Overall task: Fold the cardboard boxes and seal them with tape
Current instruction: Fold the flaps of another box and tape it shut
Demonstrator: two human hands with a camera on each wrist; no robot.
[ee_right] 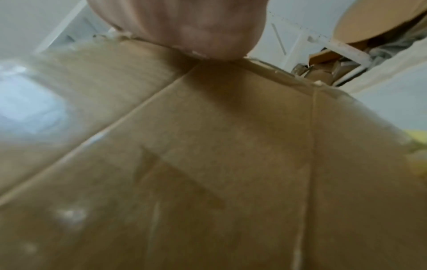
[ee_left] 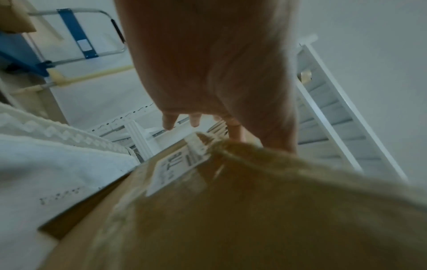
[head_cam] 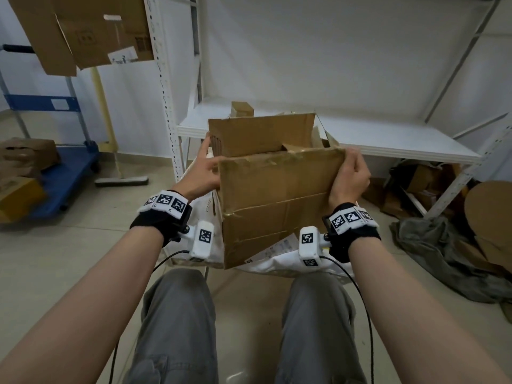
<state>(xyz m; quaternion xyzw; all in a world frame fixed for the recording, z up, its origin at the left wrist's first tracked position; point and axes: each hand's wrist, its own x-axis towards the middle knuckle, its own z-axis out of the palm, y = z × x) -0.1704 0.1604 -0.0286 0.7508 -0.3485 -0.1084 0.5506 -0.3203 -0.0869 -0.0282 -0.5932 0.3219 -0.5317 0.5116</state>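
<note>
The person is holding a worn cardboard box (head_cam: 277,195) above the knees, in front of the white shelf (head_cam: 388,137), the left hand (head_cam: 201,173) grasping its left edge and the right hand (head_cam: 350,176) gripping its upper right corner.

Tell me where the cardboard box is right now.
In the head view the cardboard box sits centre frame, held up between the left hand and right hand, above the person's knees and just in front of the white shelf.
</note>
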